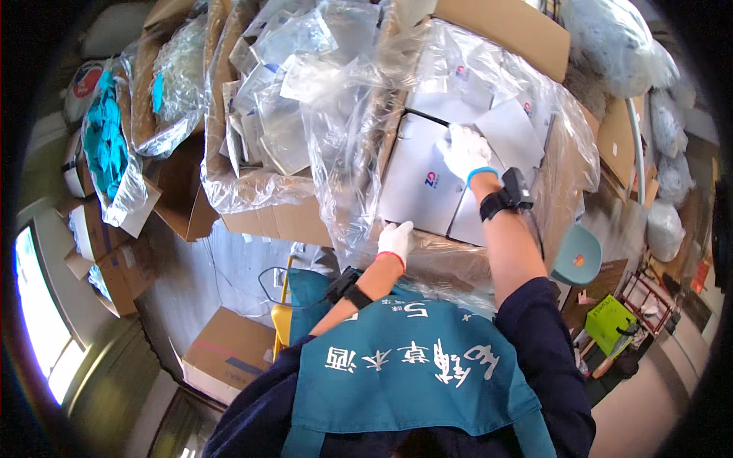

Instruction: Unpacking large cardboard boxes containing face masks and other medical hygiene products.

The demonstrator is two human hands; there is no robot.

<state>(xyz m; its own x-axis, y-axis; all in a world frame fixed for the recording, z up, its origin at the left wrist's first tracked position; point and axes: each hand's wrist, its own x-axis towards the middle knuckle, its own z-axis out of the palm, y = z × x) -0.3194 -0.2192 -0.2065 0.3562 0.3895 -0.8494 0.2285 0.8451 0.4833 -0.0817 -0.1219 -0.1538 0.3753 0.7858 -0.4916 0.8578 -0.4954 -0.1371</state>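
In front of me stands a carton (458,256) lined with clear plastic (576,145) and filled with flat white packages (418,172), some printed in red and blue. My right hand (464,155), in a white glove with a blue cuff, rests on the packages, fingers stretched forward, thumb apart. A thin dark strip, perhaps a gap or a slim tool, runs by its fingertips; I cannot tell which. At the carton's near edge, my left hand (395,243), gloved in white with a red cuff, has its fingers curled over the plastic-covered rim. Dark devices are strapped to both wrists.
Left of the carton, another lined carton (267,217) holds loose clear and white packets (294,99). Farther left are teal items (105,145) in a plastic-lined box. A closed carton (229,347) sits on the floor. On the right are a teal bin (578,256) and a green box (609,324).
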